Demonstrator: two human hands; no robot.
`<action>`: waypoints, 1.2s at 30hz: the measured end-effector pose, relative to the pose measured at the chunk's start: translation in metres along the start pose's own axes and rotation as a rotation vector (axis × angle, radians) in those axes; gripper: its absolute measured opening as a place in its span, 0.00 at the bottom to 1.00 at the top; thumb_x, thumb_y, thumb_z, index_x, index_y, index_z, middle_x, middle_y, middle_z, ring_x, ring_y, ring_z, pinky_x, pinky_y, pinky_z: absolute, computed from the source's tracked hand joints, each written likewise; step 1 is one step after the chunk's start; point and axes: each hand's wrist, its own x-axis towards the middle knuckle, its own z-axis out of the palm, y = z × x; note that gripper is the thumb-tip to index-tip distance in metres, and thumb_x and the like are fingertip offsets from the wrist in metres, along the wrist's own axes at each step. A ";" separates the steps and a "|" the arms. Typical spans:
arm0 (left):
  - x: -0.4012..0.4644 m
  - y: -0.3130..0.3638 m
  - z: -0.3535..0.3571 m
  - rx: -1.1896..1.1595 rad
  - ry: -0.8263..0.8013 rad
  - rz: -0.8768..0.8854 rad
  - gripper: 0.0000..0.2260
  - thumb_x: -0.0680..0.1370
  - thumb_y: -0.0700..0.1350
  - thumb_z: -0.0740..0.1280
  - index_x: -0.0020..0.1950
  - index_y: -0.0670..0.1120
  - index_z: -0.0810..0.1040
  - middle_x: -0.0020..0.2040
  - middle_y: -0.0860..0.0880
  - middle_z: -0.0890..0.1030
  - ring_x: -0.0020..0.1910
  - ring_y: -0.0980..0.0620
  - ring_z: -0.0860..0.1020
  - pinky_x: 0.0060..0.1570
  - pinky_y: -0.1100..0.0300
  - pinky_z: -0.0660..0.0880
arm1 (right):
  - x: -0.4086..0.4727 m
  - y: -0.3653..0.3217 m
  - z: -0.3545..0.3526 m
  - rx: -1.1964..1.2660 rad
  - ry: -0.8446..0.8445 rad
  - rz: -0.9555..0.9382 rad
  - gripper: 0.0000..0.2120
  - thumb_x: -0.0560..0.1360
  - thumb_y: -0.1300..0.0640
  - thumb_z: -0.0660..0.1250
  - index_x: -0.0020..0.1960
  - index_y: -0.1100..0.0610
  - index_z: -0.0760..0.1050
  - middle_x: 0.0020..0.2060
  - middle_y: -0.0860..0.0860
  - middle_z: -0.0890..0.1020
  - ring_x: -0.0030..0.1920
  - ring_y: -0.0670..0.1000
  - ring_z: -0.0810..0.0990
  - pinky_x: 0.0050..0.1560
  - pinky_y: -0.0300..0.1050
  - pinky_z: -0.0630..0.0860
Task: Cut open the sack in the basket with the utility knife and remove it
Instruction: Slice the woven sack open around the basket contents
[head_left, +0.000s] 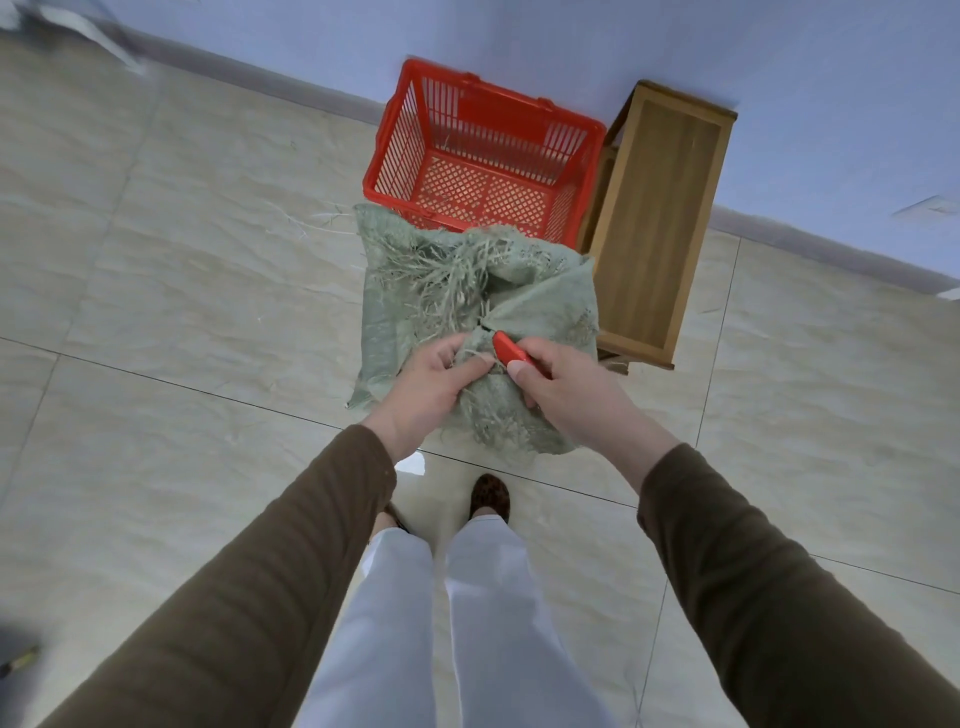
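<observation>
Nearest us, our left hand bunches a fold of the green sack, while our right hand grips the red utility knife with its tip at a pucker in the weave. We hold the sack in the air in front of the red basket, which shows only bare lattice, beside a wooden stool. Judging by its drape and frayed strands, it is light, limp and prone to shedding, so we should grasp bunched cloth, not loose fibres.
</observation>
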 end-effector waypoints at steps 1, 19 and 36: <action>-0.001 -0.003 0.003 0.016 0.020 -0.002 0.11 0.84 0.38 0.66 0.65 0.38 0.80 0.46 0.47 0.86 0.40 0.54 0.85 0.40 0.61 0.80 | 0.001 0.001 0.002 0.015 -0.013 0.020 0.07 0.85 0.50 0.59 0.56 0.48 0.76 0.37 0.49 0.81 0.38 0.52 0.80 0.41 0.51 0.76; -0.004 -0.008 -0.026 0.512 0.328 0.036 0.15 0.82 0.40 0.67 0.39 0.56 0.82 0.31 0.56 0.80 0.32 0.53 0.77 0.37 0.56 0.74 | 0.022 -0.036 -0.036 -0.225 0.186 0.011 0.11 0.85 0.45 0.56 0.58 0.49 0.74 0.46 0.48 0.80 0.45 0.54 0.81 0.48 0.56 0.80; -0.033 0.004 -0.054 0.992 0.459 0.184 0.13 0.72 0.34 0.65 0.42 0.54 0.80 0.38 0.51 0.78 0.46 0.41 0.77 0.51 0.47 0.77 | 0.027 0.000 0.002 0.090 0.371 0.151 0.11 0.78 0.52 0.69 0.38 0.49 0.74 0.33 0.48 0.75 0.33 0.52 0.76 0.39 0.50 0.75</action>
